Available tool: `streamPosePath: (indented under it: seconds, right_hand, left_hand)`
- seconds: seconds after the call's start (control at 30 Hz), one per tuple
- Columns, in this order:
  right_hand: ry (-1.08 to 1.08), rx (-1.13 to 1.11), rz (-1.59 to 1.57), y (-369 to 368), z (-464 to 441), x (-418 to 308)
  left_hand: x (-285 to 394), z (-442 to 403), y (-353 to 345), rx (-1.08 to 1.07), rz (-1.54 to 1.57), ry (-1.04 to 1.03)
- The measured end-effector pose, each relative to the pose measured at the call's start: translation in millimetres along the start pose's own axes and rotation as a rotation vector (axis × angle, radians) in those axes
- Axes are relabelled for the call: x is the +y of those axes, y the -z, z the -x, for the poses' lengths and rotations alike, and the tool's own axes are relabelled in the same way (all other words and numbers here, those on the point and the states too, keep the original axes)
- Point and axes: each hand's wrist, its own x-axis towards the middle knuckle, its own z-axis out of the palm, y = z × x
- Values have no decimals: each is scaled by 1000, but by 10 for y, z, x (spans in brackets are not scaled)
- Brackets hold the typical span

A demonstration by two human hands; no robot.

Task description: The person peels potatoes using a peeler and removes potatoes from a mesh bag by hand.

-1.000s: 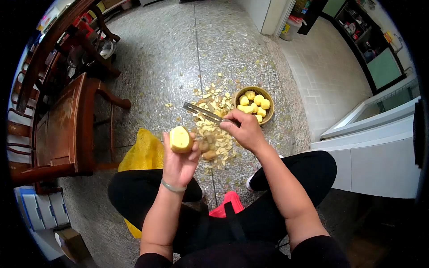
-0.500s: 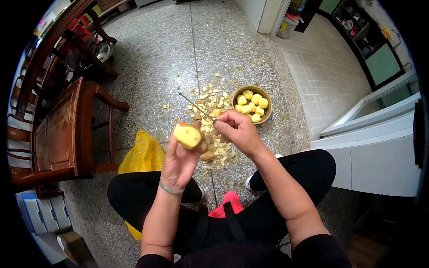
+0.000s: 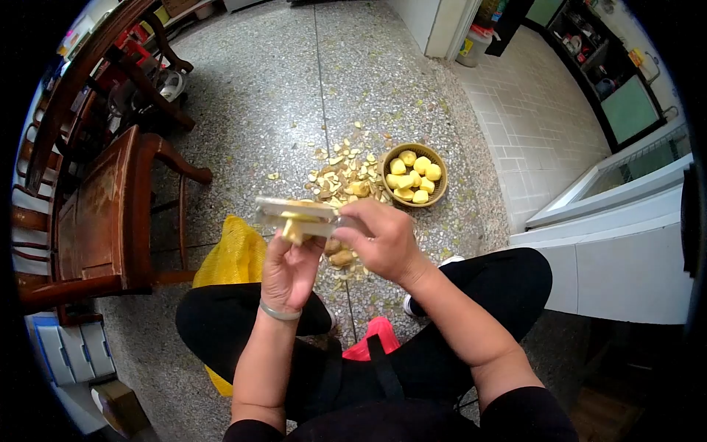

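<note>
A paring stroke seemed to be under way, calling for a firm hold with the fingers kept clear. The left hand (image 3: 289, 276), palm up with fingers curled, held a yellow potato (image 3: 293, 231), partly hidden. The right hand (image 3: 384, 239), back upward, gripped a blurred metal peeler (image 3: 291, 208) reaching leftward across it; contact could not be told. Peelings (image 3: 342, 184) lay on the floor (image 3: 258, 96) beyond both hands; a basket (image 3: 445, 163) of peeled potatoes (image 3: 422, 165) stood beyond the right.
</note>
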Motion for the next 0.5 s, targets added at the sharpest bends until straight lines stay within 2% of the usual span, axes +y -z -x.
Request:
streamPosePath:
  seconds: [0.07,0.13,0.27,0.3,0.37,0.4,0.47,0.5]
  right_hand:
    - [-8,-9,-12,-3,9,-43]
    - [-38,-38,-9,-30,44,13]
    - [-345,-254,23,-16,90,485]
    - [-346,-245,21,-26,73,447]
    - [-481,-223,-108,-18,60,342]
    - [-481,-242,-105,-2,43,253]
    - [-408,-141,-207,-10,-7,79]
    - [-227,-106,-201,-46,-20,34]
  left_hand:
    - [-4,22,21,31,30,3]
    - [19,31,69,4,-76,-15]
    - [159,129,-15,-41,-148,-31]
    - [189,146,-70,-78,-120,-27]
    - [219,132,-29,-72,-106,-30]
    - [213,140,-5,-60,-88,-37]
    - [192,146,18,-34,-69,-24]
    - [161,125,41,-26,-67,-48]
